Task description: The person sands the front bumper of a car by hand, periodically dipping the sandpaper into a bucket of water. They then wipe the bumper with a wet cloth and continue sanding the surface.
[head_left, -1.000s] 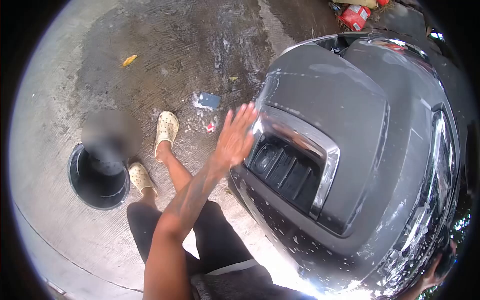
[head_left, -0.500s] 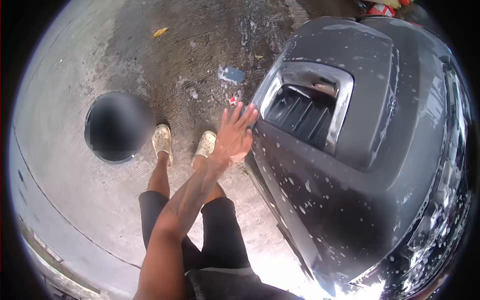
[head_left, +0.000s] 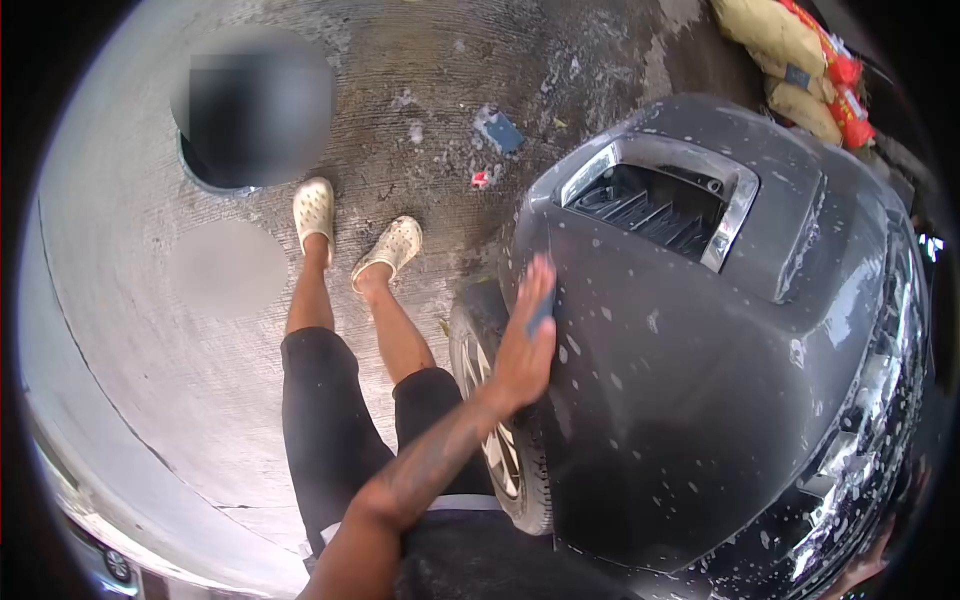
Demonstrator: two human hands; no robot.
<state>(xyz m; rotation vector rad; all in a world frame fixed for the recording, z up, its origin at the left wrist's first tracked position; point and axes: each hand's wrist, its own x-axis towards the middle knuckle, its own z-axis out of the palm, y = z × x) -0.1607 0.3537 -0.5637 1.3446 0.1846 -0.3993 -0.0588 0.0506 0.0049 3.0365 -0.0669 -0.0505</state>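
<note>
My left hand (head_left: 527, 335) lies stretched along the edge of a dark grey car body panel (head_left: 650, 340), fingers pointing away from me. A flat blue-grey pad (head_left: 540, 314) shows between its fingers and thumb, against the panel. White drops and streaks spot the wet-looking paint. Beyond the hand, a chrome-rimmed vent (head_left: 735, 225) with dark slats opens in the bodywork. Just left of the hand and below it is the car's wheel (head_left: 505, 455), partly covered by my forearm. My right hand is out of view.
A dark bucket (head_left: 205, 172), mostly blurred out, stands on the concrete ground (head_left: 400, 60) beyond my feet. A blue-grey sheet (head_left: 503, 132) and a small red scrap (head_left: 480, 179) lie near white foam. Yellow and red sacks (head_left: 780, 40) are piled at the far right.
My left hand has moved along the panel edge, away from the vent and toward the wheel, and the blue-grey pad now shows in it. The view has shifted, bringing the wheel and sacks into sight.
</note>
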